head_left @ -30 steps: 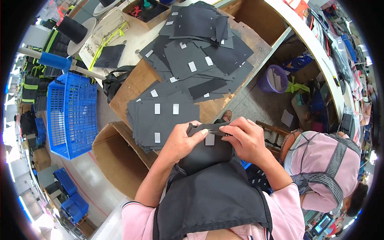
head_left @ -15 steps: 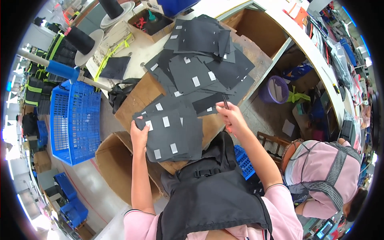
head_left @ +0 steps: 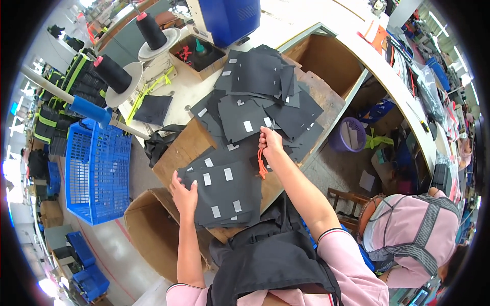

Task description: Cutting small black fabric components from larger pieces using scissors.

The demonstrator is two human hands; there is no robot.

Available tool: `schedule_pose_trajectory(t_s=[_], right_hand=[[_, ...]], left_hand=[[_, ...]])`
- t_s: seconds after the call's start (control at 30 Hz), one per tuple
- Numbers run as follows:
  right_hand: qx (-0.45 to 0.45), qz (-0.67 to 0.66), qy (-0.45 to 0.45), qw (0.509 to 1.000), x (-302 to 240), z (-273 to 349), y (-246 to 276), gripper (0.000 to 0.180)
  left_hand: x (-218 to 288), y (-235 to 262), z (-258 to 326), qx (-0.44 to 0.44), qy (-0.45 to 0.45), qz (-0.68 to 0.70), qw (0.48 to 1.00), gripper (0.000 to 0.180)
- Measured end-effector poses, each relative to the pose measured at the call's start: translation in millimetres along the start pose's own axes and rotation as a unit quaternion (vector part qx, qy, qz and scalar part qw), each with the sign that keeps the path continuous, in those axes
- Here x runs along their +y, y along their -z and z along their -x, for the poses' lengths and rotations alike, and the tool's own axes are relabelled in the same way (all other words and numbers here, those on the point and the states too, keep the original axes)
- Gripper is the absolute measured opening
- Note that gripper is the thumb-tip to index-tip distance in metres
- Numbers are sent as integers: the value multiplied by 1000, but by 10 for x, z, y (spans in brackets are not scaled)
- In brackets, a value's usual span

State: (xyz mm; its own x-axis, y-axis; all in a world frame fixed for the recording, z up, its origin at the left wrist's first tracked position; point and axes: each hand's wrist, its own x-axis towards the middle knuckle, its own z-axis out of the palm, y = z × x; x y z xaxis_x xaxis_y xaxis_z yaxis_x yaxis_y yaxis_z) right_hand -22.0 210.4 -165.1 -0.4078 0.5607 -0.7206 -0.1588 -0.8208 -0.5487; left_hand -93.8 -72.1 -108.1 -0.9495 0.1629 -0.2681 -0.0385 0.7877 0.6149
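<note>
My left hand (head_left: 184, 196) is at the left edge of the near stack of dark grey fabric panels (head_left: 242, 191), its fingers apart and holding nothing. Small white rectangular patches show on the top panel. In my closed right hand (head_left: 271, 141) is a slim dark pointed tool (head_left: 273, 124), an orange cord (head_left: 262, 164) dangling from it. The tool's tip is over the lower edge of a loose heap of similar panels (head_left: 237, 120) farther up the work surface. Most of the tool is hidden in my fist.
Left stand a blue plastic basket (head_left: 97, 178) and an open cardboard box (head_left: 148, 224). Black thread cones (head_left: 112, 74) and a parts box (head_left: 196, 56) sit at the back left. A purple bin (head_left: 348, 135) is right, with another person (head_left: 413, 234) bent nearby.
My right hand has moved left and slightly up, taking the tool to the heap's edge. My left hand's grip on the near stack's edge has loosened. The view has shifted slightly.
</note>
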Motion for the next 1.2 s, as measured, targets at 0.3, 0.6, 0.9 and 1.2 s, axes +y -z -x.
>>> schedule_pose_trajectory(t_s=[0.3, 0.6, 0.9, 1.2], right_hand=[[-193, 356, 356, 842, -658, 1538, 381, 5], [-346, 518, 174, 763, -881, 2078, 764, 13], [-91, 612, 539, 572, -598, 2634, 804, 36], [-151, 603, 551, 557, -479, 2423, 838, 30]], left_hand=[[969, 104, 401, -47, -370, 191, 908, 70], [1161, -92, 826, -537, -89, 277, 792, 40], [1077, 24, 1130, -401, -3, 404, 822, 20], [1126, 77, 1178, -413, -21, 392, 822, 20]])
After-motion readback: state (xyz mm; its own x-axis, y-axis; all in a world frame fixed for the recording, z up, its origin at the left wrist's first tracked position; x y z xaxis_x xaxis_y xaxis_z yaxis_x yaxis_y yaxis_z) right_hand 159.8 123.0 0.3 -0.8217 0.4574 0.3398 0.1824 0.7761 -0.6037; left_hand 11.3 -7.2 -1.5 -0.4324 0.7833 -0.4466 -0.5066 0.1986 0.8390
